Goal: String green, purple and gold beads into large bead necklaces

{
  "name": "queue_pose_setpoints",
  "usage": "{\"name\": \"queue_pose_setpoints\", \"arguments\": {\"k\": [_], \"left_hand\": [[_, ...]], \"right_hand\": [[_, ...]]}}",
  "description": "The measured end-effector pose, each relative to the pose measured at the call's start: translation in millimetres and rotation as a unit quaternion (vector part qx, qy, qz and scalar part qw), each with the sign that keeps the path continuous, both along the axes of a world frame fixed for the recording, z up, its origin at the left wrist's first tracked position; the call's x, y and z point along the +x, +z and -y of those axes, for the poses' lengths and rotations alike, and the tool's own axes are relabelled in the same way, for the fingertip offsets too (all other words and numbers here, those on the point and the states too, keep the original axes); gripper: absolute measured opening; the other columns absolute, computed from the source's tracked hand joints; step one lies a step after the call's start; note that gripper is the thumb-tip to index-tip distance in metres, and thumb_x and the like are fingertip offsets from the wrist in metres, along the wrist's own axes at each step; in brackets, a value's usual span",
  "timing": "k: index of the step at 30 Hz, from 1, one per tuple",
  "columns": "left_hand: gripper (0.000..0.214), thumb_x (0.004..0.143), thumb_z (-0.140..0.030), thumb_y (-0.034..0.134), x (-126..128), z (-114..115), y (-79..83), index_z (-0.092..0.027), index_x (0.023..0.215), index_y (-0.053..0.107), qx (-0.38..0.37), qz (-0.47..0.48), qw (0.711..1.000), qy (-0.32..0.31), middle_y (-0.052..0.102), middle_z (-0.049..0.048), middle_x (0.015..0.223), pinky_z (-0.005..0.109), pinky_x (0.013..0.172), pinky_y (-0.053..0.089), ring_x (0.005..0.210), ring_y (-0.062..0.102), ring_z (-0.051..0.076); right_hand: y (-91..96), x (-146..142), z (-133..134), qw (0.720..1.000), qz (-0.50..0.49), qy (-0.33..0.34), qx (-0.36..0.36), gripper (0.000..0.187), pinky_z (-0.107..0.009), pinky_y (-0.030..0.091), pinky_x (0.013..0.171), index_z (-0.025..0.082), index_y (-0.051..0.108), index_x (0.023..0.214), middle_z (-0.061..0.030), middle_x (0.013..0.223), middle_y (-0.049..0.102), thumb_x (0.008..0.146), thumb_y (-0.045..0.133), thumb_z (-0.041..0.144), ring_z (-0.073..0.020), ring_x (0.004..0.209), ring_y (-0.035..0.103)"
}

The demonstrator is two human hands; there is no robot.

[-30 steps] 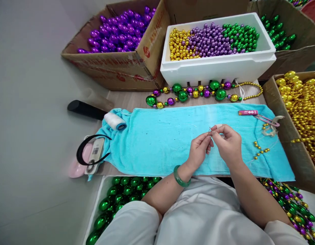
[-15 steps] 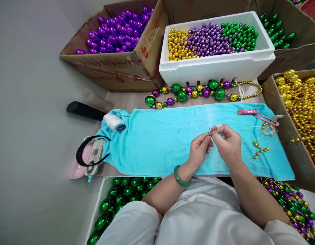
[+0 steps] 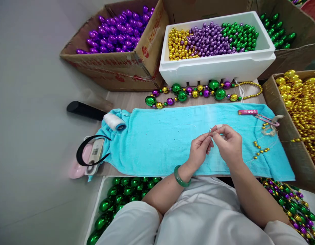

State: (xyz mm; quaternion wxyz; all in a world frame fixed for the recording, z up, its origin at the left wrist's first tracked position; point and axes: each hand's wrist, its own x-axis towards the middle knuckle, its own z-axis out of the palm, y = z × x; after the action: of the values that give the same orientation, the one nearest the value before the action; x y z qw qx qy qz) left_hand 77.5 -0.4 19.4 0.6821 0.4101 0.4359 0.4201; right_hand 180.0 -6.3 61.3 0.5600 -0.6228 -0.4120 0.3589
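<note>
My left hand (image 3: 200, 147) pinches a thin needle (image 3: 209, 130), which points up between the fingertips. Close against it, my right hand (image 3: 228, 141) is closed on a white thread (image 3: 244, 127), whose length trails off to the right. Both hands are over a turquoise towel (image 3: 157, 143). Small gold beads (image 3: 260, 149) lie on the towel to the right of my hands. Beyond them, at the towel's far right corner, are a pink box cutter (image 3: 247, 112) and pink-handled thread snips (image 3: 268, 119). A white thread spool (image 3: 114, 121) rests at the towel's left end.
A bead necklace (image 3: 182, 96) lies behind the towel, in front of a white foam box (image 3: 215, 69) of small beads. Cardboard boxes of purple beads (image 3: 116, 32) and gold beads (image 3: 300, 112) flank it. A black headband (image 3: 81, 153) is at the left.
My right hand has shifted very slightly to the right. The needle and thread stay at the fingertips, and everything else looks the same.
</note>
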Motion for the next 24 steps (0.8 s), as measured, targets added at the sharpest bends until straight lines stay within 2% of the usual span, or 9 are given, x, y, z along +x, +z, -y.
{"name": "queue_pose_setpoints", "arguments": {"k": [9,15,18,21,24], "left_hand": [[0.039,0.082,-0.047,0.062,0.2,0.7,2.2,-0.013,0.097,0.071,0.016,-0.009,1.000,-0.004,0.049,-0.0035,0.057,0.019,0.044,0.032,0.047,0.038,0.005],[0.035,0.087,-0.044,0.056,-1.2,1.7,-3.7,-0.014,0.099,0.072,0.061,-0.039,0.997,-0.016,0.049,-0.0027,0.060,0.020,0.048,0.033,0.050,0.038,0.006],[0.033,0.090,-0.040,0.051,-3.1,1.4,-2.5,-0.016,0.100,0.071,0.107,-0.095,0.989,-0.024,0.054,-0.0008,0.064,0.022,0.057,0.038,0.056,0.044,0.008],[0.028,0.092,-0.029,0.047,-5.4,-1.0,2.5,-0.018,0.097,0.072,0.201,-0.205,0.954,-0.082,0.060,0.0026,0.071,0.025,0.066,0.041,0.066,0.052,0.012],[0.029,0.090,-0.020,0.046,-10.5,-7.5,9.6,-0.021,0.101,0.073,0.270,-0.307,0.896,-0.175,0.065,0.0049,0.076,0.026,0.069,0.041,0.072,0.056,0.016]], "right_hand": [[-2.2,0.5,-0.7,1.000,0.005,0.000,0.003,0.008,-0.028,0.049,0.067,0.019,0.059,0.065,-0.0048,0.084,0.064,0.072,0.057,0.019,-0.0178,0.081,0.062],[-5.9,3.5,-1.7,0.997,0.060,0.009,0.040,0.010,-0.032,0.047,0.076,0.020,0.061,0.068,-0.0028,0.079,0.065,0.077,0.058,0.021,-0.0177,0.082,0.061],[-9.8,4.0,-2.5,0.995,0.093,0.008,0.045,0.008,-0.030,0.047,0.069,0.021,0.060,0.070,-0.0033,0.081,0.065,0.077,0.055,0.020,-0.0184,0.083,0.061],[-12.4,4.2,-5.8,0.991,0.131,-0.014,0.032,0.006,-0.028,0.044,0.060,0.020,0.057,0.070,-0.0051,0.086,0.066,0.074,0.054,0.018,-0.0200,0.087,0.060],[-10.4,13.0,-12.0,0.996,0.079,-0.034,0.026,0.006,-0.030,0.045,0.066,0.019,0.059,0.071,-0.0055,0.087,0.067,0.075,0.057,0.022,-0.0202,0.089,0.060]]}}
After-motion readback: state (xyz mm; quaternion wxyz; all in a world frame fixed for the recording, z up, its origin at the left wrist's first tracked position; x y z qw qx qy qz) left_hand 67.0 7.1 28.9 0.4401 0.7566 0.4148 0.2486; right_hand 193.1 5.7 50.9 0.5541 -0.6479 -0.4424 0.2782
